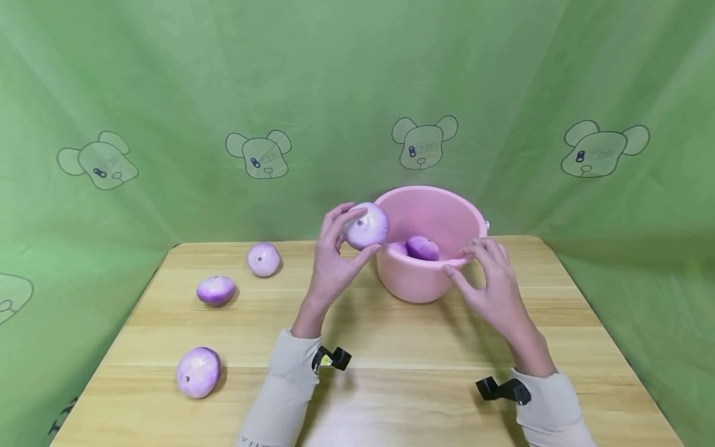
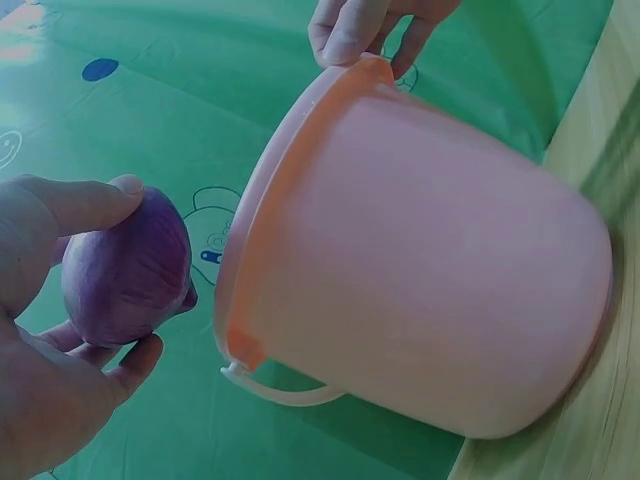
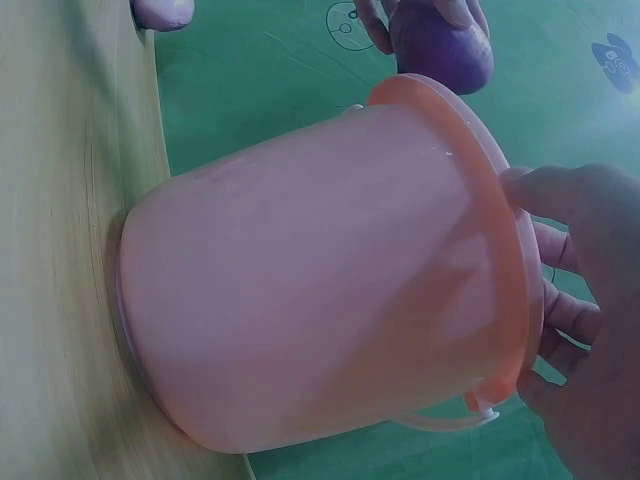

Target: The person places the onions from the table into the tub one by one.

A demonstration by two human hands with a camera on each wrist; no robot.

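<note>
A purple onion (image 1: 373, 228) is held between the thumb and fingers of my left hand (image 1: 334, 261), raised beside the left rim of a pink bucket (image 1: 414, 282). The left wrist view shows the same onion (image 2: 128, 270) off the table, with its pointed end towards the bucket mouth. My right hand (image 1: 497, 288) grips the bucket's near right rim, thumb (image 3: 545, 190) outside and fingers over the edge. Inside the upright bucket lie a darker onion (image 1: 422, 248) and a paler onion (image 1: 398, 248), partly hidden by the front wall.
On the left of the wooden table (image 1: 391, 385) lie three more onions: one at the back (image 1: 264, 259), one mid-way (image 1: 216, 290) and one nearer the front (image 1: 198, 372). A green curtain (image 1: 335, 74) with bear heads hangs behind. The bucket has a white handle (image 2: 290, 396).
</note>
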